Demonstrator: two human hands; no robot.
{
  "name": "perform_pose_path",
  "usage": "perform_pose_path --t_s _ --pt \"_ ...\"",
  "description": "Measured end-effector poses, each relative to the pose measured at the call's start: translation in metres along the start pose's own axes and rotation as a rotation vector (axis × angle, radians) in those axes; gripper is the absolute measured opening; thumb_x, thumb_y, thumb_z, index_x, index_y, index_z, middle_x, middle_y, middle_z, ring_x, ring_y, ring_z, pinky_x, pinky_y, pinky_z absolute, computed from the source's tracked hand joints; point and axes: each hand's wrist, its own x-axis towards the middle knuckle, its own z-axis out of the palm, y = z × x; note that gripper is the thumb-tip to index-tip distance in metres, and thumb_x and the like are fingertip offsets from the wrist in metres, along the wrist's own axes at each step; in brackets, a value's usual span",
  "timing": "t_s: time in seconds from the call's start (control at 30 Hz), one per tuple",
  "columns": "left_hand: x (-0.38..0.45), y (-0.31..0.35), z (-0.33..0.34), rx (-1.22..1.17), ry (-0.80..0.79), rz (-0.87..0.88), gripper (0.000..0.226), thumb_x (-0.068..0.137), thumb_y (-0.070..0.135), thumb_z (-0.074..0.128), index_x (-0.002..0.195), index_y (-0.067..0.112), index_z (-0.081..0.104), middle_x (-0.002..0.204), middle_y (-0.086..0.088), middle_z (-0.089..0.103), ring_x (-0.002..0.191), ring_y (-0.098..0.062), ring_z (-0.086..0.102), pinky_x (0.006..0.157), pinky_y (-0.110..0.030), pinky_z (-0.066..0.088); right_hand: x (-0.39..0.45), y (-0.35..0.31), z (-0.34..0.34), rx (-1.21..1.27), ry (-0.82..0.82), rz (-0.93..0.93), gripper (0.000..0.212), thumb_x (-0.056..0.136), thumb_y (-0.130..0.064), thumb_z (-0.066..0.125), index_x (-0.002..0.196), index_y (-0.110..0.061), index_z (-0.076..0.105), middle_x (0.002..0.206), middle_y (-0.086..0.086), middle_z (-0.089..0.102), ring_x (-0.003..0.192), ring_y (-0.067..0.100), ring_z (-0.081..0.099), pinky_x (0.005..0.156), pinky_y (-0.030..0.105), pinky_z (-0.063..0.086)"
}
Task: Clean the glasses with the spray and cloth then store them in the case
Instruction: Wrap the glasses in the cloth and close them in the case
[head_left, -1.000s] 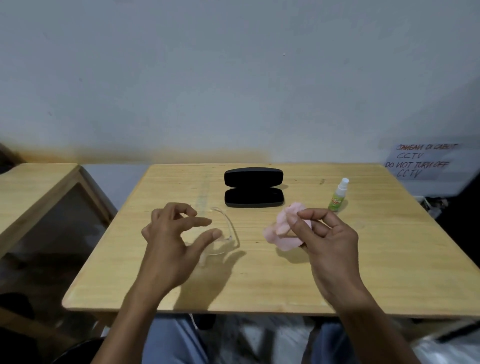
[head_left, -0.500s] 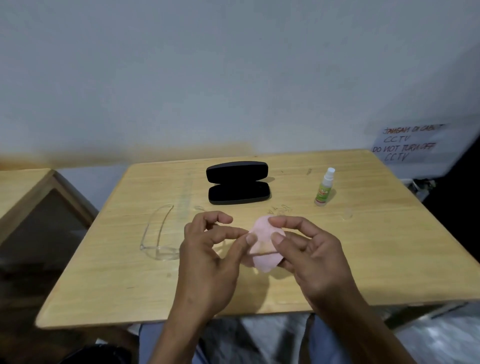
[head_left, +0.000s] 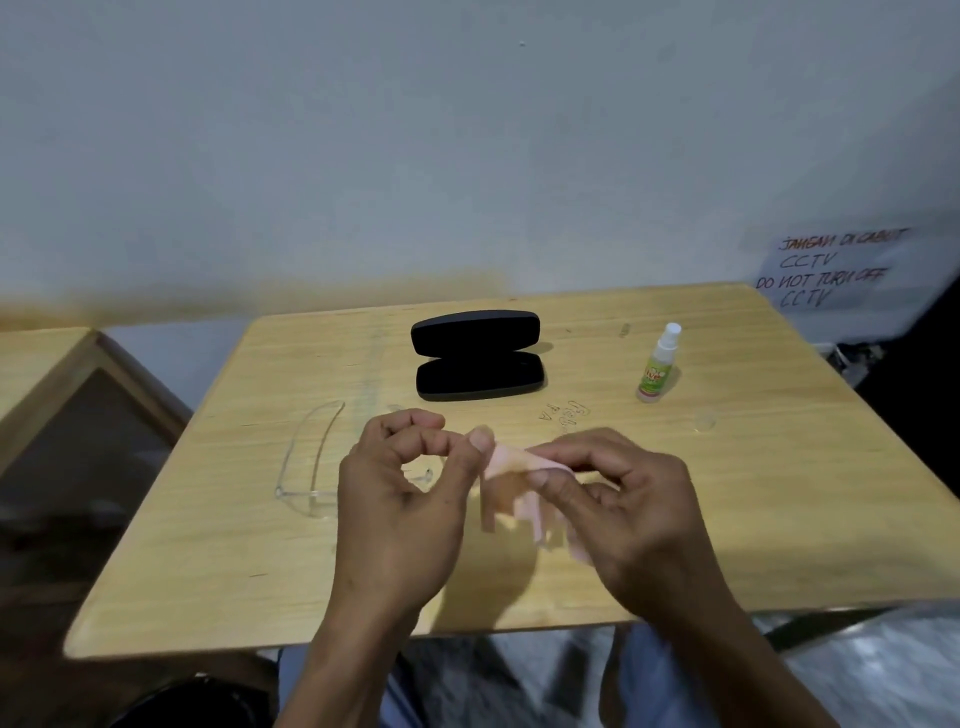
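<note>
Both hands have come together on the pink cloth (head_left: 511, 480) at frame centre: left hand (head_left: 402, 499) pinches one edge, right hand (head_left: 631, 512) the other, fingers clamped, spreading it open. Glasses (head_left: 306, 462) lie on the worktop (head_left: 753, 519), centre-left. Case (head_left: 478, 354) sits open, upper centre; spray (head_left: 657, 366) stands to its right. Wiping looks not yet begun; storing remains.

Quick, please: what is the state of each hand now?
Left hand: closed, pinching one edge of the pink cloth.
Right hand: closed, pinching the other side of the same cloth.
</note>
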Motion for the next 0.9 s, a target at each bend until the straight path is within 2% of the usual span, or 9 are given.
perform_pose_path --t_s 0.07,0.17,0.23,0.37,0.43,0.57,0.7,0.8,0.9 --pt "0.001 0.003 -0.001 -0.054 -0.049 0.004 0.018 0.076 0.038 0.075 0.085 0.022 0.072 0.098 0.001 0.07 0.083 0.004 0.063 0.064 0.0 0.04 0.005 -0.004 0.0 0.148 0.009 0.082 0.01 0.08 -0.015 0.08 0.089 -0.014 0.078 0.084 0.009 0.078 0.076 0.025 0.077 0.068 0.033 0.06" --pt "0.002 0.005 -0.004 -0.078 -0.249 0.037 0.037 0.071 0.04 0.075 0.107 0.028 0.071 0.092 0.003 0.075 0.094 -0.006 0.067 0.075 -0.005 0.043 0.011 -0.009 -0.002 0.283 -0.063 0.171 0.015 0.083 -0.015 0.074 0.088 -0.001 0.074 0.079 0.023 0.076 0.075 0.041 0.075 0.074 0.048 0.061" --pt "0.003 0.004 -0.005 -0.103 -0.28 0.047 0.033 0.068 0.033 0.078 0.099 0.023 0.076 0.087 0.0 0.076 0.089 -0.01 0.069 0.075 -0.006 0.044 0.013 -0.013 -0.002 0.346 -0.114 0.209 0.024 0.088 -0.017 0.066 0.091 0.006 0.071 0.08 0.031 0.074 0.073 0.046 0.074 0.074 0.05 0.061" --pt "0.003 0.003 -0.004 -0.1 -0.246 0.06 0.006 0.073 0.015 0.08 0.079 0.014 0.078 0.075 -0.002 0.076 0.071 -0.001 0.067 0.068 -0.006 0.045 0.013 -0.015 -0.002 0.337 -0.129 0.258 0.031 0.092 -0.024 0.062 0.09 0.006 0.071 0.084 0.032 0.073 0.077 0.052 0.072 0.079 0.06 0.058" --pt "0.004 0.003 -0.005 -0.081 -0.241 0.053 0.009 0.072 0.021 0.08 0.079 0.016 0.078 0.078 0.001 0.076 0.074 0.0 0.067 0.071 -0.004 0.044 0.015 -0.014 -0.002 0.334 -0.139 0.266 0.032 0.095 -0.026 0.061 0.09 0.005 0.07 0.082 0.033 0.072 0.071 0.052 0.071 0.076 0.062 0.056" --pt "0.002 0.001 -0.009 0.0 -0.338 0.039 0.031 0.058 0.035 0.088 0.083 0.021 0.077 0.078 0.011 0.072 0.077 0.0 0.064 0.08 -0.007 0.043 0.017 -0.016 0.0 0.36 -0.109 0.294 0.033 0.092 -0.028 0.061 0.089 0.003 0.073 0.086 0.031 0.074 0.074 0.042 0.071 0.07 0.052 0.061" --pt "0.0 0.001 -0.005 -0.069 -0.358 0.07 0.014 0.072 0.026 0.077 0.073 0.012 0.074 0.068 -0.008 0.074 0.066 -0.009 0.067 0.076 -0.014 0.048 0.019 -0.016 -0.004 0.316 -0.14 0.272 0.027 0.086 -0.026 0.071 0.096 -0.002 0.073 0.088 0.024 0.075 0.074 0.039 0.073 0.072 0.049 0.06" --pt "0.004 0.002 -0.006 -0.191 -0.3 -0.014 0.016 0.074 0.024 0.076 0.074 0.008 0.074 0.069 -0.018 0.071 0.066 -0.019 0.063 0.066 -0.023 0.052 0.019 -0.014 -0.014 0.192 -0.192 0.27 0.047 0.064 -0.015 0.088 0.108 -0.011 0.07 0.096 0.02 0.076 0.083 0.033 0.077 0.072 0.046 0.062" --pt "0.006 0.007 -0.007 -0.292 -0.329 -0.109 0.024 0.07 0.024 0.077 0.072 0.001 0.072 0.078 -0.015 0.074 0.08 -0.02 0.07 0.069 -0.022 0.054 0.018 -0.016 -0.014 0.175 -0.175 0.193 0.018 0.077 -0.007 0.077 0.092 0.002 0.072 0.085 0.021 0.077 0.073 0.024 0.075 0.063 0.029 0.059"
